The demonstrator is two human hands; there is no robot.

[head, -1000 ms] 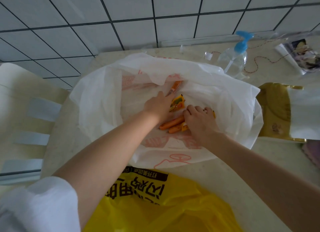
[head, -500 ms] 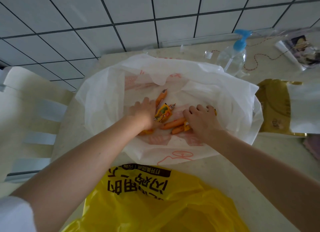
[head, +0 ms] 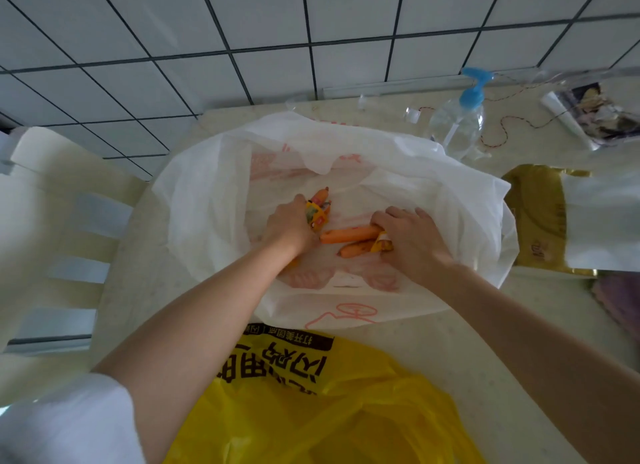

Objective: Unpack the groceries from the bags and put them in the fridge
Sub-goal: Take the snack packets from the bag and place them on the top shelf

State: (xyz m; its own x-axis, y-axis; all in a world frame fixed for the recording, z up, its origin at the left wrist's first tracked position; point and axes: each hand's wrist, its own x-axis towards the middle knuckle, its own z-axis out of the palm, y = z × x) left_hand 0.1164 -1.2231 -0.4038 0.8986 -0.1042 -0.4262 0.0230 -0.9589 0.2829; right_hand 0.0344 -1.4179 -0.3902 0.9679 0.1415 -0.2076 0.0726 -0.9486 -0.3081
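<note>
In the frame's centre, inside the open white plastic bag point(head: 214, 200), orange wrapped sausage sticks point(head: 349, 234) lay with long axes left-right; the right hand point(head: 412, 235) gripped their right ends; the left hand point(head: 289, 226), apart, clutched another stick.

A beige table point(head: 450, 353) carries white bag point(head: 207, 200), yellow bag point(head: 346, 411), pump bottle point(head: 457, 121).

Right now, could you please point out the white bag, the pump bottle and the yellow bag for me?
white bag point(head: 207, 200): head view, on its bare left wall.
pump bottle point(head: 453, 121): head view, on its clear body.
yellow bag point(head: 381, 411): head view, on its crumpled plastic below the black print.
</note>
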